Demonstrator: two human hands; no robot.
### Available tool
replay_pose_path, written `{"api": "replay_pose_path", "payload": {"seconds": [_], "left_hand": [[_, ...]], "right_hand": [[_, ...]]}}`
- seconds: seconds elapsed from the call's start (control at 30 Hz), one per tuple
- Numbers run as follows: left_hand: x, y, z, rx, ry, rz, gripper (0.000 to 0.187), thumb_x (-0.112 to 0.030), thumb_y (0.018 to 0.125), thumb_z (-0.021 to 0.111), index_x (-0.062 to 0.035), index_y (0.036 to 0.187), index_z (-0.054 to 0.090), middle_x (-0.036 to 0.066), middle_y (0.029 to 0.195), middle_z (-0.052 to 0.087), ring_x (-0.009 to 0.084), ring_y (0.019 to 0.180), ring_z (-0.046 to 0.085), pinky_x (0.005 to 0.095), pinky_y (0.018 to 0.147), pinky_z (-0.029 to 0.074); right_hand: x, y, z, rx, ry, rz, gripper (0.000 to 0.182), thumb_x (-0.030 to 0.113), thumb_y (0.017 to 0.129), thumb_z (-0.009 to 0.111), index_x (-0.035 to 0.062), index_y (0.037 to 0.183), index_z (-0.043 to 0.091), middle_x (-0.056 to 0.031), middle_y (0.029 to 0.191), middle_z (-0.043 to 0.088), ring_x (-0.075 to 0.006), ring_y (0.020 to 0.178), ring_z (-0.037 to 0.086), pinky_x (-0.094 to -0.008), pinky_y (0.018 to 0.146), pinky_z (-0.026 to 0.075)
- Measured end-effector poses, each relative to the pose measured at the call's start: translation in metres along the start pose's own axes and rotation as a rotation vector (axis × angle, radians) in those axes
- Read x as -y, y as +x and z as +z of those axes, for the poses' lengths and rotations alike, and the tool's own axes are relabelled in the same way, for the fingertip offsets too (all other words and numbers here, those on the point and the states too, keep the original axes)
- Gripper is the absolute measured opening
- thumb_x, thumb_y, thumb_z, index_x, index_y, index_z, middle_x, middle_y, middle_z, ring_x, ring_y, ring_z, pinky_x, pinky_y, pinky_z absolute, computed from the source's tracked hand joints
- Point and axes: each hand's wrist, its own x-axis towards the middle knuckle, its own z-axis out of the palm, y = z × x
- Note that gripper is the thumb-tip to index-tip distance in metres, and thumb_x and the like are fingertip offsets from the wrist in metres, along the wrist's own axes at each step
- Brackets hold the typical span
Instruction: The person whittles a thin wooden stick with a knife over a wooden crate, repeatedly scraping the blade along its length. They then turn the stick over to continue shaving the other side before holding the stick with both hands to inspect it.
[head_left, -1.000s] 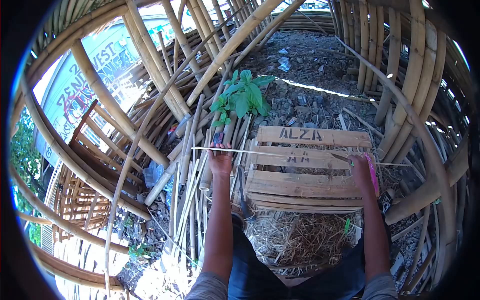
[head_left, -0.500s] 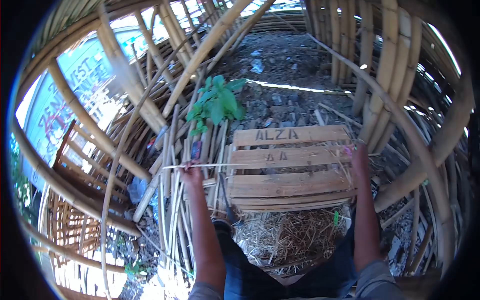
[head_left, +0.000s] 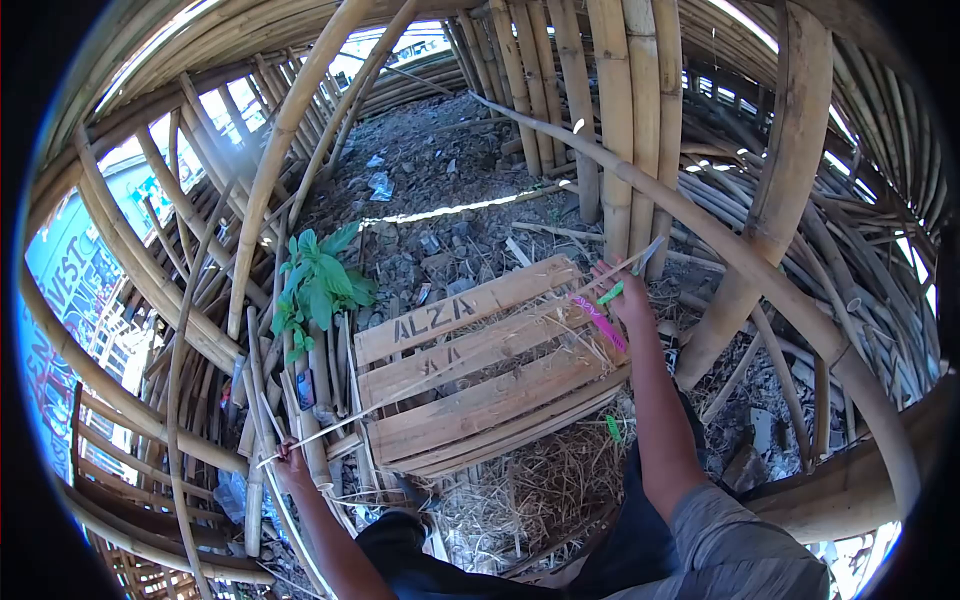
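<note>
A long thin bamboo strip (head_left: pixel 440 376) runs slantwise above a slatted wooden crate (head_left: pixel 470 405) marked "ALZA". Near the strip's lower left end, my left hand (head_left: pixel 292 468) has its fingers closed round it. At the upper right, beyond the crate's right edge, my right hand (head_left: pixel 625 295) is at the strip's other end. A knife (head_left: pixel 648 256) with a green part (head_left: pixel 610 293) also shows at that hand. A bright pink strap or handle (head_left: pixel 600 322) lies just below, by the crate's corner.
Straw and shavings (head_left: pixel 530 490) lie in front of the crate. Bamboo poles (head_left: pixel 640 130) stand around, and one long pole (head_left: pixel 740 250) crosses the right side. A leafy green plant (head_left: pixel 322 280) grows behind the crate's left end. Rubble covers the ground beyond.
The view has turned to the right. The strip now slants up to the right instead of lying level, with my right hand higher than my left. The knife has come into clear sight.
</note>
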Motion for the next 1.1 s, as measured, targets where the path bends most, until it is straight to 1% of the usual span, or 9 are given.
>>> {"api": "replay_pose_path", "payload": {"seconds": [0.03, 0.13, 0.17, 0.23, 0.27, 0.43, 0.53, 0.83, 1.1], "left_hand": [[-0.003, 0.001, -0.003, -0.008, 0.032, 0.043, 0.045, -0.036, 0.091, 0.039, -0.0085, 0.056, 0.035, 0.003, 0.049, 0.027, 0.0147, 0.046, 0.028, 0.0316, 0.054, 0.033], [-0.01, -0.001, -0.006, -0.037, 0.08, 0.122, 0.043, -0.031, 0.091, 0.039, -0.0084, 0.055, 0.035, 0.004, 0.049, 0.027, 0.015, 0.045, 0.028, 0.0318, 0.053, 0.034], [-0.024, 0.01, -0.014, -0.039, 0.085, 0.12, 0.043, -0.031, 0.091, 0.039, -0.0084, 0.055, 0.035, 0.004, 0.049, 0.027, 0.015, 0.045, 0.028, 0.0318, 0.053, 0.034], [-0.065, 0.059, -0.051, 0.025, 0.093, 0.114, 0.04, -0.027, 0.09, 0.04, -0.0077, 0.055, 0.036, 0.004, 0.049, 0.027, 0.0152, 0.044, 0.028, 0.0316, 0.054, 0.035], [-0.092, 0.086, -0.069, 0.096, 0.159, 0.029, 0.036, -0.021, 0.089, 0.039, -0.0067, 0.056, 0.037, 0.004, 0.049, 0.029, 0.0159, 0.045, 0.032, 0.0338, 0.055, 0.04], [-0.076, 0.072, -0.048, -0.021, 0.199, 0.126, 0.035, -0.02, 0.088, 0.039, -0.0073, 0.056, 0.036, 0.004, 0.048, 0.029, 0.0162, 0.044, 0.033, 0.0346, 0.056, 0.041], [-0.068, 0.067, -0.041, -0.055, 0.212, 0.139, 0.034, -0.019, 0.087, 0.039, -0.0076, 0.055, 0.036, 0.004, 0.047, 0.029, 0.0163, 0.044, 0.033, 0.0351, 0.056, 0.042], [-0.06, 0.055, -0.034, -0.089, 0.239, 0.152, 0.032, -0.016, 0.085, 0.039, -0.0087, 0.054, 0.035, 0.003, 0.045, 0.03, 0.0167, 0.043, 0.034, 0.0364, 0.058, 0.044], [-0.06, 0.045, -0.029, -0.103, 0.24, 0.141, 0.031, -0.013, 0.083, 0.039, -0.0096, 0.052, 0.034, 0.003, 0.044, 0.03, 0.0171, 0.042, 0.035, 0.0376, 0.059, 0.046]], "right_hand": [[0.003, 0.001, 0.003, -0.006, -0.001, -0.005, 0.034, 0.017, 0.089, 0.047, 0.0101, 0.121, 0.042, -0.0147, 0.121, 0.048, -0.0312, 0.11, 0.05, -0.0468, 0.093, 0.038], [0.004, 0.006, -0.005, -0.014, 0.397, -0.119, 0.03, 0.019, 0.089, 0.046, 0.0082, 0.117, 0.043, -0.0167, 0.114, 0.052, -0.0316, 0.109, 0.05, -0.0504, 0.096, 0.038], [0.006, 0.004, -0.002, -0.019, 0.398, -0.119, 0.03, 0.019, 0.089, 0.046, 0.0082, 0.117, 0.043, -0.0167, 0.114, 0.052, -0.0316, 0.109, 0.05, -0.0504, 0.096, 0.038], [0.012, -0.004, 0.011, -0.152, 0.334, -0.178, 0.025, 0.015, 0.091, 0.041, 0.0098, 0.116, 0.041, -0.0185, 0.111, 0.052, -0.0311, 0.101, 0.055, -0.0474, 0.083, 0.047], [0.012, -0.005, 0.013, -0.156, 0.336, -0.179, 0.025, 0.015, 0.091, 0.041, 0.0098, 0.116, 0.041, -0.0185, 0.111, 0.052, -0.0311, 0.101, 0.055, -0.0474, 0.083, 0.047], [0.01, -0.012, 0.022, -0.279, 0.2, -0.286, 0.041, 0.011, 0.091, 0.04, 0.0199, 0.13, 0.031, -0.0171, 0.109, 0.053, -0.0308, 0.091, 0.06, -0.0434, 0.072, 0.051], [0.008, -0.011, 0.02, -0.293, 0.204, -0.291, 0.048, 0.01, 0.091, 0.041, 0.0254, 0.134, 0.026, -0.0168, 0.108, 0.053, -0.0305, 0.092, 0.059, -0.0438, 0.073, 0.051], [0.006, -0.006, 0.019, -0.372, 0.228, -0.375, 0.039, 0.009, 0.09, 0.042, 0.0142, 0.128, 0.035, -0.0162, 0.103, 0.055, -0.0323, 0.083, 0.061, -0.0437, 0.069, 0.052], [0.013, -0.009, 0.015, -0.455, 0.268, -0.333, 0.016, 0.016, 0.093, 0.04, 0.0103, 0.108, 0.041, -0.0153, 0.097, 0.058, -0.0339, 0.08, 0.062, -0.0468, 0.067, 0.053]]}}
